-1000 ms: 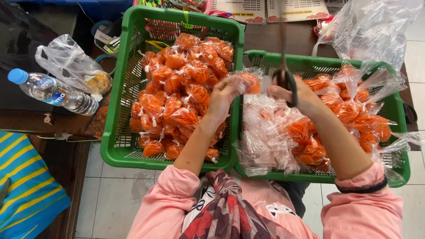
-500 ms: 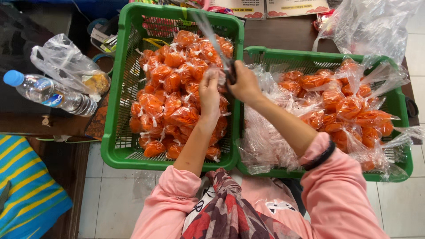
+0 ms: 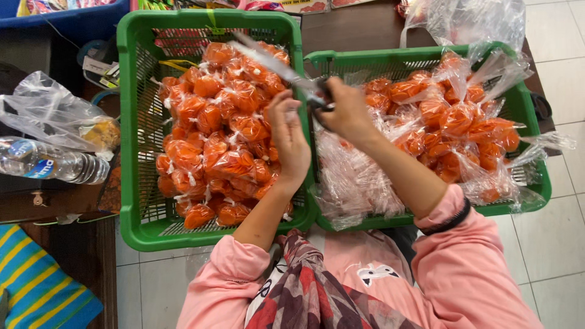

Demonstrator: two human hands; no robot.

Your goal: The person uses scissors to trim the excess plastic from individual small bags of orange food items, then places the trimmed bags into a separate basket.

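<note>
scissors (image 3: 286, 73) sit in a seated person's right hand (image 3: 346, 111), its fingers curled tight round the dark handles above the seam where two green plastic baskets meet, the long steel blades angled up and left over the left basket (image 3: 131, 152). left hand (image 3: 294, 139) hovers just beside it, palm turned inward, fingers loosely bent and thumb raised near the blades' pivot; whether it pinches a strip of clear film there cannot be told. left basket is heaped with small knotted bags of orange liquid (image 3: 213, 140), packed touching one another. right basket (image 3: 536, 183) holds more orange bags (image 3: 451, 122) with long, loose plastic tails, and a drift of crumpled clear plastic (image 3: 353, 183) lies at its near-left corner under the right forearm. a water bottle (image 3: 52, 163) and a clear bag (image 3: 55, 116) rest on the dark surface to the left, well apart from the work.

judged from this view, clean trimming here calls for keeping the blade tips clear of the filled bags beneath, cutting only the slack film above a knot, and holding that film taut with the free hand's fingertips well back from the edges. a slip downward could puncture a bag and spill into the heap.
</note>
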